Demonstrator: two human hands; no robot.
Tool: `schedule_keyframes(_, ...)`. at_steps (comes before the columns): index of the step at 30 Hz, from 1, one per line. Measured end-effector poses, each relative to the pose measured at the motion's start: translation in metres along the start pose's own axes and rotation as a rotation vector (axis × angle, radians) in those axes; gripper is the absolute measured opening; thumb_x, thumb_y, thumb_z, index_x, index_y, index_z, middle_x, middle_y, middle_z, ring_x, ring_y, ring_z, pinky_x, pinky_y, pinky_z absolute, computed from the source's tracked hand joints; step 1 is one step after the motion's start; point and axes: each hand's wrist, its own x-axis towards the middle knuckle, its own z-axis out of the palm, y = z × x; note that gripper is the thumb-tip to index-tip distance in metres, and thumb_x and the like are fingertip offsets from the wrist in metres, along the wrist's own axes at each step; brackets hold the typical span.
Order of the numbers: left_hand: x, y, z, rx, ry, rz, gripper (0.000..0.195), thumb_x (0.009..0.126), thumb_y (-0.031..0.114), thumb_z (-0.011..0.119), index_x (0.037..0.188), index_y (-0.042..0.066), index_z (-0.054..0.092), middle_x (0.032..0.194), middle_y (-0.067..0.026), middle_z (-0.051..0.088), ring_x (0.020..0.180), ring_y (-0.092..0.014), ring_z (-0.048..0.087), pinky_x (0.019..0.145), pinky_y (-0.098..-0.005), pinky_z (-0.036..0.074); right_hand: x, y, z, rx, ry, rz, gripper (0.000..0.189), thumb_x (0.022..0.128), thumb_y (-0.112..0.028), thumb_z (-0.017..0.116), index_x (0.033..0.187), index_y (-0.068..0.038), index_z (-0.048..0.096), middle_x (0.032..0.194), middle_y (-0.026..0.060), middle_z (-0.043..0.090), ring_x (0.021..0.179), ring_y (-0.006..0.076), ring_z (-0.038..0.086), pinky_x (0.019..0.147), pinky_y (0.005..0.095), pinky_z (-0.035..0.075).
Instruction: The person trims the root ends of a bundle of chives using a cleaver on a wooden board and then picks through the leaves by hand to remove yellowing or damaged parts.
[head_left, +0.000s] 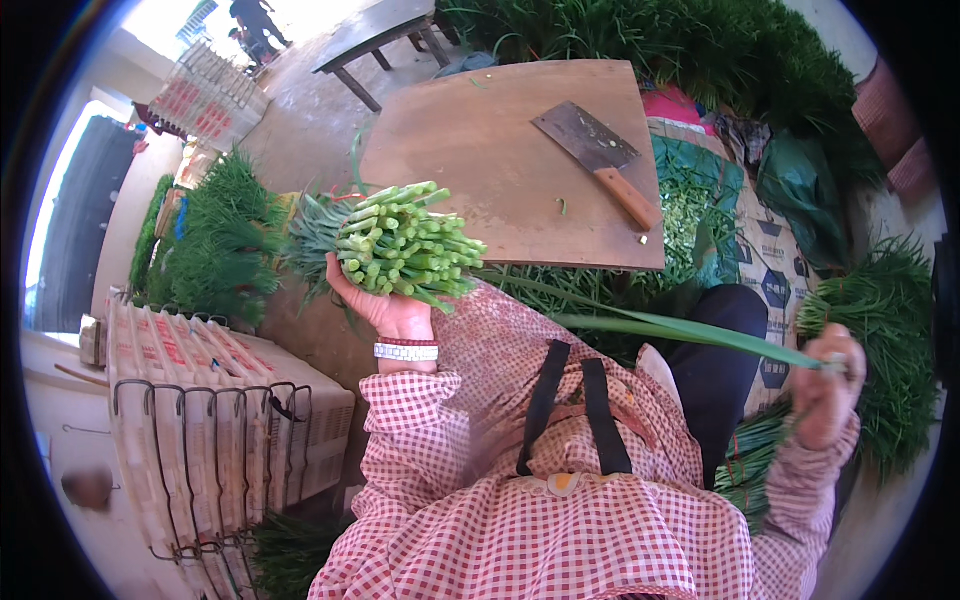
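In my left hand (401, 315) rests a thick bundle of green stalks (409, 244), its pale cut ends turned towards me. A red tie (346, 196) shows on the bundle, and its leafy part points away to the left. My right hand (825, 397), slightly blurred, is out at the right side, gripping a long flat green leaf (697, 331) by one end. The leaf stretches left across my lap. Ahead of me a cleaver (589, 139) with a wooden handle lies on a wooden board (465, 142), beside a few green scraps.
Stacked plastic crates (225, 420) with wire handles stand at my left. Bundled greens (217, 240) lie behind them, and more greens (885, 315) are at my right. Trimmings lie on a green sheet (731, 180) beside the board. A dark bench (375, 34) and a person (259, 26) are farther off.
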Motion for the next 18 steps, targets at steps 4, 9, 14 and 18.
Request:
schedule_keyframes(4,-0.008,0.0,0.009,0.066,0.144,0.102,0.054,0.083,0.046,0.06,0.123,0.011,0.058,0.129,-0.0069,0.057,0.119,-0.029,0.051,0.102,-0.0496,0.04,0.009,-0.039,-0.074,0.008,0.134,-0.023,0.022,0.085,-0.019,0.062,0.082,-0.003,0.048,0.109,0.0145,0.051,0.067,0.0084,0.051,0.041,0.0125,0.035)
schedule_keyframes(9,-0.022,-0.013,0.009,0.021,0.072,0.035,0.052,0.083,0.043,0.061,0.122,0.01,0.058,0.129,-0.0074,0.056,0.119,-0.027,0.051,0.104,-0.0492,0.039,0.018,0.01,0.035,-0.033,-0.2,0.373,0.038,0.079,-0.027,0.063,0.1,0.003,0.053,0.102,0.0179,0.063,0.066,0.0138,0.062,0.048,0.0211,0.047)
schedule_keyframes(14,-0.034,-0.02,0.035,0.092,0.096,0.045,0.051,0.083,0.045,0.061,0.118,0.009,0.061,0.123,-0.0093,0.06,0.112,-0.029,0.056,0.098,-0.0487,0.045,0.015,0.056,0.178,0.102,-0.611,0.39,0.016,0.087,-0.006,0.053,0.103,-0.004,0.054,0.076,-0.0022,0.054,0.065,0.0033,0.046,0.056,0.0196,0.039)
schedule_keyframes(18,-0.034,-0.027,0.051,0.081,0.048,0.131,0.054,0.082,0.04,0.063,0.123,0.005,0.057,0.126,-0.0104,0.059,0.114,-0.029,0.055,0.101,-0.0486,0.044,-0.001,0.067,0.227,-0.142,-0.439,-0.037,0.013,0.08,0.001,0.066,0.092,-0.001,0.063,0.074,0.001,0.06,0.062,0.0054,0.051,0.056,0.0216,0.042)
